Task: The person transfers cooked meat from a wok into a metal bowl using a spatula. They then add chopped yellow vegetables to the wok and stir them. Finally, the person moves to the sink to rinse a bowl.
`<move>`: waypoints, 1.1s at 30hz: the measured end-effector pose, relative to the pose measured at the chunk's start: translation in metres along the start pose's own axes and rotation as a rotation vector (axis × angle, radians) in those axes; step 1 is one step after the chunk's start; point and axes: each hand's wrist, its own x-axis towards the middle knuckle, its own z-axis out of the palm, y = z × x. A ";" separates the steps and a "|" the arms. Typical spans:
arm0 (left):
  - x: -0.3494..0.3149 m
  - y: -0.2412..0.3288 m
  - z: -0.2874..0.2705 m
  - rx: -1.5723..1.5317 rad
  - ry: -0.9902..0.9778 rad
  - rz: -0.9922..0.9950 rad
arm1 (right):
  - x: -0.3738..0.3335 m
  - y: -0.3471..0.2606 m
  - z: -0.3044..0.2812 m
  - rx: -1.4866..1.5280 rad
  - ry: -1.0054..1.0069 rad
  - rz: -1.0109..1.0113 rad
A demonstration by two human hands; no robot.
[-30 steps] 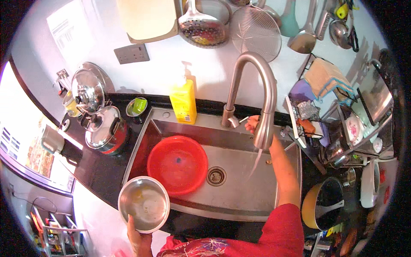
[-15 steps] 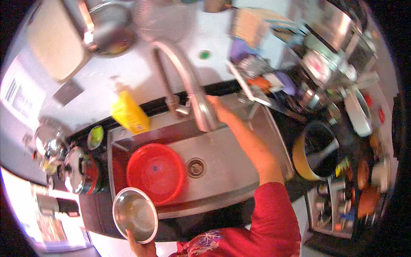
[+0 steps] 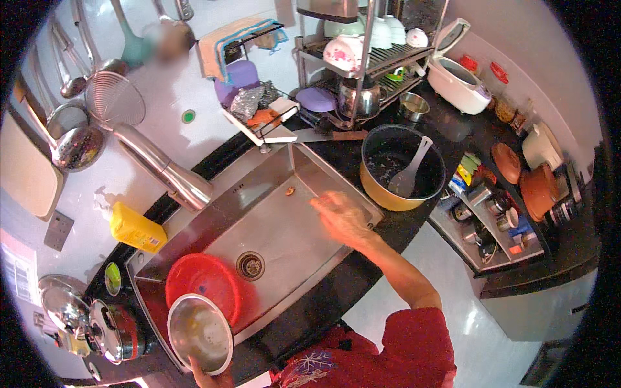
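Observation:
My left hand (image 3: 210, 377) grips a stainless steel bowl (image 3: 200, 335) by its near rim. The bowl is tilted, its wet inside showing, and overlaps the near edge of a red plastic basin (image 3: 204, 275) in the sink. Over the right part of the steel sink (image 3: 284, 223) is my right hand (image 3: 343, 220), smeared by motion, so its fingers cannot be read clearly. A small brownish scrap (image 3: 290, 191) lies on the sink floor near that hand. The steel faucet (image 3: 171, 171) rises behind the sink.
A yellow bottle (image 3: 136, 227) stands behind the sink. Right of it sits a dark pot (image 3: 381, 187) with a pale paddle inside. Beyond are a dish rack (image 3: 388, 61) with bowls and a white rice cooker (image 3: 459, 87). Lidded pots (image 3: 113, 330) stand at the left.
My right hand has left the faucet and come nearer, over the right of the sink. The view has turned right. The steel bowl stays in my left hand.

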 end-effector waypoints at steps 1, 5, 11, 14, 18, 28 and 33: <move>0.000 0.000 0.002 0.020 -0.015 -0.019 | -0.004 0.002 -0.019 -0.002 0.054 0.036; -0.011 -0.002 0.018 -0.023 -0.005 -0.045 | -0.021 0.013 -0.071 0.029 0.299 0.217; 0.001 -0.015 -0.007 -0.056 -0.067 -0.035 | -0.066 0.018 -0.045 0.197 0.159 0.316; -0.002 -0.020 -0.019 0.248 -0.054 0.260 | -0.050 -0.003 -0.044 0.475 0.028 0.396; -0.012 -0.016 -0.023 0.218 -0.049 0.277 | -0.040 -0.001 -0.061 1.115 -0.221 0.825; -0.040 0.000 0.020 -0.067 0.121 -0.040 | -0.077 0.142 -0.119 1.154 0.383 1.536; -0.027 -0.008 0.000 -0.053 -0.006 0.001 | -0.090 0.145 -0.102 1.105 0.367 1.366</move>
